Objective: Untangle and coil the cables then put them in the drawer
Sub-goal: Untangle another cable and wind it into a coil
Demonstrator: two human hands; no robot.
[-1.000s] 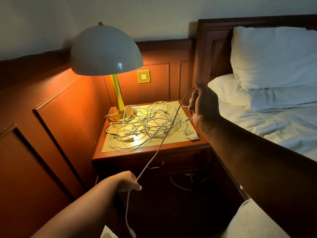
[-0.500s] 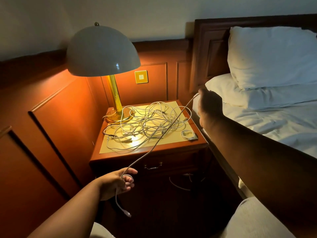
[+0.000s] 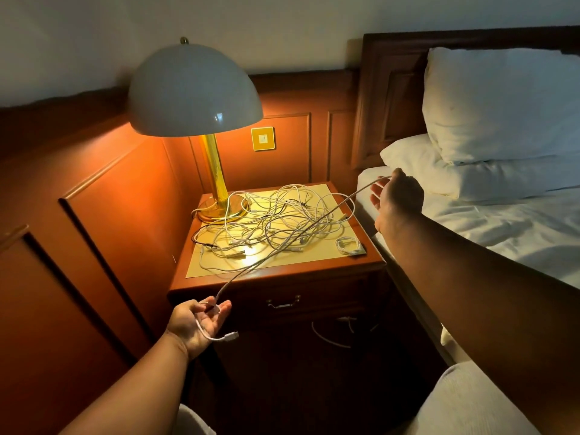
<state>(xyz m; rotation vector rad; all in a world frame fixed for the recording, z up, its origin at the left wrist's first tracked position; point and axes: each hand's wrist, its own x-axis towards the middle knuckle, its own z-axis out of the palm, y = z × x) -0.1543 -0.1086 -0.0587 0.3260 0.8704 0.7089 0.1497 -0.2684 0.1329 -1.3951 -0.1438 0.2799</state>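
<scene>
A: Left hand (image 3: 201, 324) low in front of the nightstand (image 3: 282, 271), palm up, fingers loosely spread, one white cable (image 3: 282, 246) draped across them with its plug (image 3: 230, 336) dangling just past the palm. No clamp there, more of a cradle.

B: And up by the bed (image 3: 502, 233)?

A: Right hand (image 3: 397, 199) raised beside the mattress edge, far end of that same cable running over the fingers (image 3: 378, 188). Fingers look relaxed rather than curled (back of the hand toward the camera, so hard to swear to). Grip on both ends: loose, nothing pinched.

B: Why so far apart?

A: Probably to stretch one strand out over the surface, clear of the tangle (image 3: 276, 221), ready for coiling.

B: Rest of the job?

A: Mostly ahead. Heap of cables spread under the lamp (image 3: 194, 92), one small coiled bundle (image 3: 348, 245) at the right front corner, drawer (image 3: 284, 304) shut beneath. Another cable loop (image 3: 329, 337) down in the shadow below.
</scene>
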